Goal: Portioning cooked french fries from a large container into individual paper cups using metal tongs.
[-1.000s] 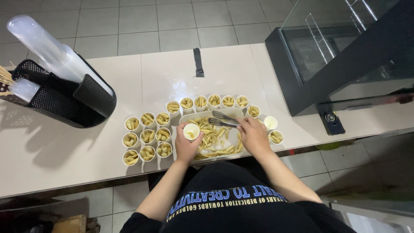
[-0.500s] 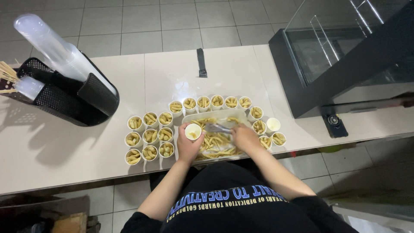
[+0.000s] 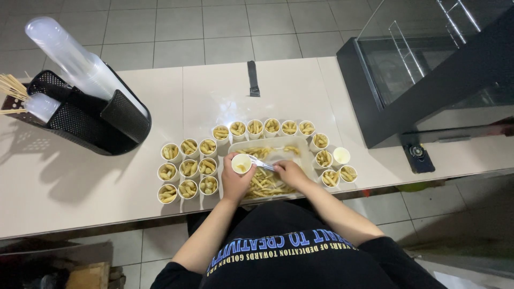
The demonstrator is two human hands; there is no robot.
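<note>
Fingers of the left hand (image 3: 234, 182) wrap closed around a small white paper cup (image 3: 241, 162), holding it upright over the left end of the tray, its mouth facing up with a few pale fries showing inside. Just to its right, the right hand (image 3: 292, 172) is closed on a pair of metal tongs (image 3: 261, 163), whose tips reach to the rim of the held cup; whether the tongs pinch any fries is too small to tell. Both hands hover above a white rectangular tray (image 3: 301, 143) that holds a loose heap of fries (image 3: 266, 184), thickest at its near side. Filled cups ring the tray: a block of nine (image 3: 187, 170) stands just left of it, a row of six (image 3: 263, 128) runs along its far edge, and a few more (image 3: 332, 166) sit at its right end, one of them (image 3: 341, 156) looking empty. All rest on a pale countertop (image 3: 96, 176). Well to the left stands a black mesh holder (image 3: 88, 120) with clear stacked cups (image 3: 72, 56) and wooden skewers (image 3: 10, 88). To the far right sits a black glass-fronted display case (image 3: 428, 75)
</note>
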